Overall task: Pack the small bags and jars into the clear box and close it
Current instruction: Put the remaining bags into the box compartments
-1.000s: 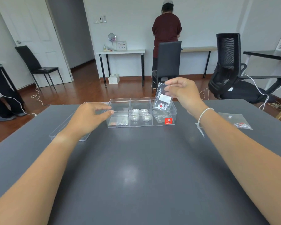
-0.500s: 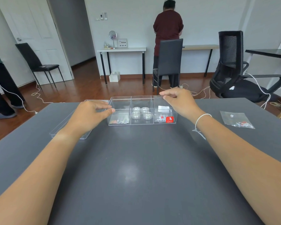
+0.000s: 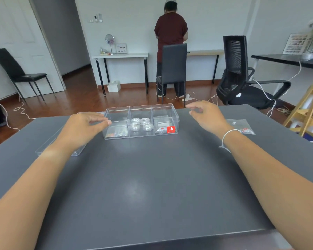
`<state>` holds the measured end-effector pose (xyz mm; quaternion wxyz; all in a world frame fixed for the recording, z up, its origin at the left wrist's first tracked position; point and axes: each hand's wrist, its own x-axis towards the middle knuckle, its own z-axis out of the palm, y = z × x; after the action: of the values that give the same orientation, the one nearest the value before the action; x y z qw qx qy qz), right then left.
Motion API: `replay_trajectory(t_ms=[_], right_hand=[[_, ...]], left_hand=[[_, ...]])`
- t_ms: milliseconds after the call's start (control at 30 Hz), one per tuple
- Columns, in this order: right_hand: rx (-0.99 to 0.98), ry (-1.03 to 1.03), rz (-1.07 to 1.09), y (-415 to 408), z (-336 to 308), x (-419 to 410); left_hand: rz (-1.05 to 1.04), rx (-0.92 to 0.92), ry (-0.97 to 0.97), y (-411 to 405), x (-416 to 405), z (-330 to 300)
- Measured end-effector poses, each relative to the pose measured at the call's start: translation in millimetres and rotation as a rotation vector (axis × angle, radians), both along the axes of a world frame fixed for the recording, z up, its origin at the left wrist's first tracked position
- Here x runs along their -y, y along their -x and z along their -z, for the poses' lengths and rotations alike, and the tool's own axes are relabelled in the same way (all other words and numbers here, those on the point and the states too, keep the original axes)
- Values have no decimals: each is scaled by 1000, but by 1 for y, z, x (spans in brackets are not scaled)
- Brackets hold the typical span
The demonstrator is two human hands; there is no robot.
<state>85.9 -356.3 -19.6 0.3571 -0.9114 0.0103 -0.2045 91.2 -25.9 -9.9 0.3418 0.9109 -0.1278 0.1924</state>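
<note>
At the far left the clear lid [image 3: 49,144] lies flat on the grey table [image 3: 152,177], partly under my left forearm. My left hand [image 3: 83,128] rests at the left end wall of the clear box [image 3: 142,136], fingertips against it, loosely curled and gripping nothing. The box sits open with three compartments: a small bag [image 3: 116,133] in the left one, four round jars [image 3: 141,124] in the middle, another bag [image 3: 161,123] flat in the right. My right hand [image 3: 208,117] hovers just beside the box's right end, fingers loose and empty. Further right, one more bag [image 3: 241,126] lies on the table, well apart from the box
</note>
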Motion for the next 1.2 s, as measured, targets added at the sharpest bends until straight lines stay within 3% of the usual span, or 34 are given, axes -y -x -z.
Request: replay_trajectory(t_ms=[233,433,667,867,1200], right_hand=[[-185,247,260,23,5,49],[-376,211,383,29,12,70],[-347,267,419,29,12,71],[-300,85,347,25,14,70],[-260,78,324,24,14,59]], left_hand=[[-3,-8,10,1,1,1],[-8,-17,14,3,2,0],[-16,-25,24,5,2,1],[-15,-44,34,6,3,1],[-9,-41,36,6,3,1]])
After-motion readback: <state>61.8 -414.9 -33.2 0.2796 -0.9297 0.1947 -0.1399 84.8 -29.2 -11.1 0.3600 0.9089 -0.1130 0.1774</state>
